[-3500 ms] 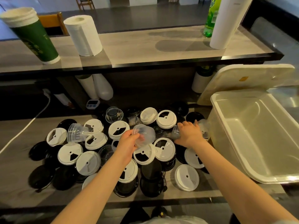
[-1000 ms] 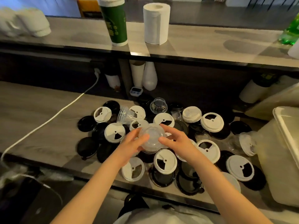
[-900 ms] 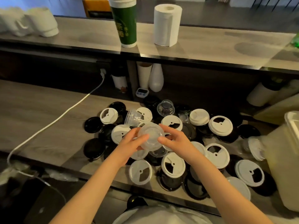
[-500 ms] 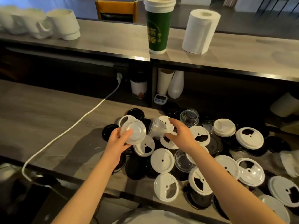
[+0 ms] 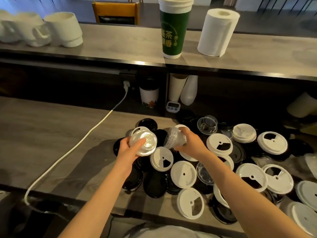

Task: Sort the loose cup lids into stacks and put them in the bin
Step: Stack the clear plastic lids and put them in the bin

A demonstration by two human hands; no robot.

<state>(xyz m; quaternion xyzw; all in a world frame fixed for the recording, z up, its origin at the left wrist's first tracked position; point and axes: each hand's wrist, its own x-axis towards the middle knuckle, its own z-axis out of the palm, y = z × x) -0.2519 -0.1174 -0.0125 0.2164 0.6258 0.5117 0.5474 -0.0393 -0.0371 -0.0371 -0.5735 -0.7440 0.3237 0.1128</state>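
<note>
The upper counter (image 5: pixel 120 47) ran across the whole width of the view, with the lower wood-grain counter (image 5: pixel 42 134) below and in front of it. The loose cup lids (image 5: pixel 183 174) lay in an overlapping heap on the lower counter, right of centre and running off the right edge: flat black lids (image 5: pixel 155 184) mostly underneath, white lids (image 5: pixel 272 142) with wedge-shaped openings on top, and a few clear ones among them. A white cable (image 5: pixel 82 143) crossed the bare left part of that counter from a wall plug down to its front edge. On the upper counter stood white moulded cup carriers (image 5: pixel 63 30) at the left, a tall green cup stack (image 5: pixel 173 31) near the middle and a paper towel roll (image 5: pixel 216 33) just beside it. Both bare forearms reached in from below. The left hand (image 5: pixel 127 152) had its fingers curled round a clear domed lid (image 5: pixel 143 143), held above the left edge of the heap. The right hand (image 5: pixel 192 143) gripped a nested stack of clear lids (image 5: pixel 175 138) tipped on its side, its end pointing at the left hand's lid, near it but apart. A small timer (image 5: pixel 173 107) sat under the upper counter behind the heap.
</note>
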